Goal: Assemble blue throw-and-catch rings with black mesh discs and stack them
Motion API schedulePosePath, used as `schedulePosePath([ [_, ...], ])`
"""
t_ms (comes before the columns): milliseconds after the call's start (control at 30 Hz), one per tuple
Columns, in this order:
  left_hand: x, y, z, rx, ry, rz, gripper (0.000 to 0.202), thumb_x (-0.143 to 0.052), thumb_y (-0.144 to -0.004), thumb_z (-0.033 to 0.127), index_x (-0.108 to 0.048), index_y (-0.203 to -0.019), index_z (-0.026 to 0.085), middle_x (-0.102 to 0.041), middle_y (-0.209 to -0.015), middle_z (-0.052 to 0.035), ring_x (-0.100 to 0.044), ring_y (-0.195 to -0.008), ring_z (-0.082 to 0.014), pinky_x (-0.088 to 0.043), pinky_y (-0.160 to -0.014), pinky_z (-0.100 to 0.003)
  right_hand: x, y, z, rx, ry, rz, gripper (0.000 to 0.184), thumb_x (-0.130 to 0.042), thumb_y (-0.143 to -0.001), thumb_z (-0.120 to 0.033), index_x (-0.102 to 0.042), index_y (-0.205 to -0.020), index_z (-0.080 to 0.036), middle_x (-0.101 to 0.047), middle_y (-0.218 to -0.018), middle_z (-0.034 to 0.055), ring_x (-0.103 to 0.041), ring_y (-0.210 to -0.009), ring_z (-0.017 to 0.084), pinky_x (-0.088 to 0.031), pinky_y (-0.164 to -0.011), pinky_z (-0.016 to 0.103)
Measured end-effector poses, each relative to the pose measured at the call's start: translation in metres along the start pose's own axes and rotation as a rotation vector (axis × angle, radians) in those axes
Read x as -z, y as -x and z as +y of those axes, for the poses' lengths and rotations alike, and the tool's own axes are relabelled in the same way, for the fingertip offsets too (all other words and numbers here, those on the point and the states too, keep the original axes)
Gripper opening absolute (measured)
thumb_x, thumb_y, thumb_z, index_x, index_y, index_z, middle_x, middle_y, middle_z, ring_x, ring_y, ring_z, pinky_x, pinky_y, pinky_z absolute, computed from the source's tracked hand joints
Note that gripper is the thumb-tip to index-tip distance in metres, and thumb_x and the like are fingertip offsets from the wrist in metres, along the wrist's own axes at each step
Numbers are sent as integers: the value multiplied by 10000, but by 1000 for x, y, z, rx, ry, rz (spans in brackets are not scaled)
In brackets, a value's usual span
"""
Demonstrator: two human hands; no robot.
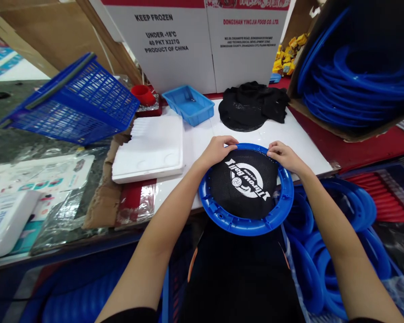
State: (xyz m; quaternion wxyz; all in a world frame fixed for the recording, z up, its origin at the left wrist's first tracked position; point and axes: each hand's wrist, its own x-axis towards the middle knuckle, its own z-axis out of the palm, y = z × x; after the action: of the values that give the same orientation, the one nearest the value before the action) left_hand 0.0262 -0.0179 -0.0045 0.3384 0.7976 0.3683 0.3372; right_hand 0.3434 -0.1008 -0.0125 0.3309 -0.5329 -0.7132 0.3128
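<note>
A blue plastic ring (pixel 245 227) is tilted up over the front edge of the white work surface, near my lap. Inside it lies a black mesh disc (pixel 218 188) with white "Throw Ball" lettering. At the ring's upper left, my left hand (pixel 219 151) grips the rim, thumb and fingers close together. My right hand (pixel 284 157) pinches at the upper right, where the mesh edge meets the ring; its fingertips partly cover that spot. Behind the ring, black mesh discs and cloth (pixel 252 105) lie in a loose pile.
A light blue tray (pixel 197 117) and a white foam block (pixel 151 168) stand at the back left. Further left leans a blue basket (pixel 81 101), near a red cup (pixel 143 95). More blue rings fill a carton (pixel 323 128) at right and a pile (pixel 366 202) below.
</note>
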Motion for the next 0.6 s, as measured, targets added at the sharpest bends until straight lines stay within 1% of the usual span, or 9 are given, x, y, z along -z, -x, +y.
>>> schedulePosePath([
  [100,7,2,0,-22,-23,-39,181,-731,-923,293,-821,-1043,190,-836,-1046,-66,-767,-1011,-239,-575,-975,-382,2,-2,-4,5,22,-23,279,-670,-978,-461,-723,-844,-223,-652,-1145,91,-639,-1022,266,-541,-985,476],
  [167,11,6,3,-69,-71,-107,176,-719,-936,317,-815,-1024,198,-817,-1070,-65,-751,-1023,-233,-576,-980,-380,0,-1,-9,16,32,42,261,-649,-998,-458,-725,-895,-230,-675,-1167,98,-653,-1067,280,-552,-1023,495],
  [267,13,11,12,-172,-222,-247,178,-729,-942,366,-810,-961,208,-765,-1177,-87,-703,-1127,-258,-557,-1049,-417,-8,4,-18,135,147,166,220,-625,-1041,-432,-753,-1012,-255,-654,-1356,122,-592,-1307,340,-482,-1173,593],
  [300,13,13,14,-198,-278,-282,189,-743,-937,386,-810,-960,211,-746,-1231,-97,-677,-1189,-278,-542,-1085,-439,-11,6,-20,185,207,150,206,-631,-1046,-420,-770,-1061,-269,-615,-1449,121,-533,-1402,363,-434,-1221,631],
  [367,12,15,17,-233,-351,-323,212,-765,-928,410,-812,-989,212,-712,-1319,-113,-617,-1296,-314,-507,-1147,-481,-18,9,-21,246,309,35,213,-654,-1042,-405,-790,-1165,-298,-536,-1576,109,-423,-1518,402,-367,-1267,686],
  [433,12,14,16,-254,-346,-335,197,-744,-947,376,-811,-1017,204,-707,-1321,-120,-613,-1299,-313,-497,-1162,-490,-24,8,-20,246,352,-55,255,-654,-1042,-397,-784,-1238,-299,-508,-1610,113,-396,-1542,420,-368,-1268,703],
  [467,13,13,15,-258,-323,-330,176,-718,-963,340,-809,-1017,199,-715,-1291,-118,-635,-1260,-296,-505,-1150,-479,-25,7,-19,238,356,-68,256,-645,-1045,-392,-782,-1233,-287,-522,-1596,121,-417,-1530,418,-377,-1264,699],
  [533,16,11,12,-250,-274,-295,151,-676,-982,270,-807,-996,197,-729,-1217,-102,-677,-1162,-256,-529,-1106,-445,-26,3,-19,223,329,-36,224,-616,-1054,-373,-776,-1160,-260,-563,-1548,131,-493,-1474,395,-416,-1244,667],
  [600,19,9,10,-217,-261,-229,134,-684,-973,247,-810,-961,203,-724,-1185,-87,-690,-1107,-237,-543,-1069,-425,-25,-1,-20,218,278,22,188,-595,-1057,-354,-752,-1072,-251,-622,-1465,127,-579,-1379,358,-467,-1200,610],
])
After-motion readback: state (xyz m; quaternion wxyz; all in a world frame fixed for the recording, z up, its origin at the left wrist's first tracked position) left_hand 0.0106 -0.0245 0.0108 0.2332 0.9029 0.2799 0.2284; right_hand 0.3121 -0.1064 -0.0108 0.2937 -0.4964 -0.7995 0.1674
